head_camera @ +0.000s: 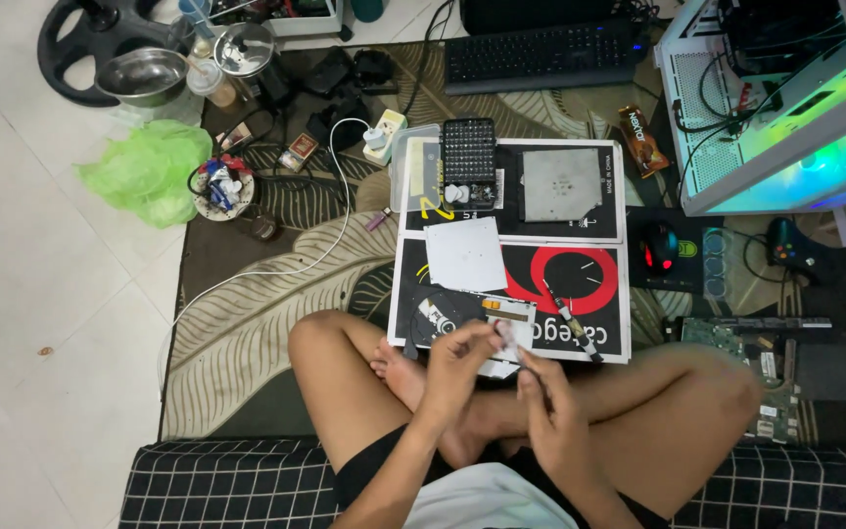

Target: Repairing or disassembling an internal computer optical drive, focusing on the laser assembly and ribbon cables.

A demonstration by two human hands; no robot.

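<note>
The floor (41,284) is pale tile along the left of the frame, with a dark rug (247,343) patterned in big cream leaves spread over the middle. A person sits cross-legged on a black checked cushion (227,485) at the bottom edge. In front of the knees lies a black work mat (599,196) with a red ring printed on it. On it rest a white square sheet (465,254), a grey metal plate (560,184) and a black marker pen (572,322).

At the mat's top left corner stands a clear plastic box (405,168), and over it a black bit case (469,157) filled with rows of small bits. In the upper left of the frame a steel bowl (144,74) looks empty, beside a crumpled green plastic bag (149,168).

Low in the centre, the left hand (457,362) pinches a small pale part (504,338) between its fingertips. The right hand (550,402) has its fingers curled round a thin dark tool (526,364) that reaches toward the part. An open white computer case (785,108) glows at the upper right.
</note>
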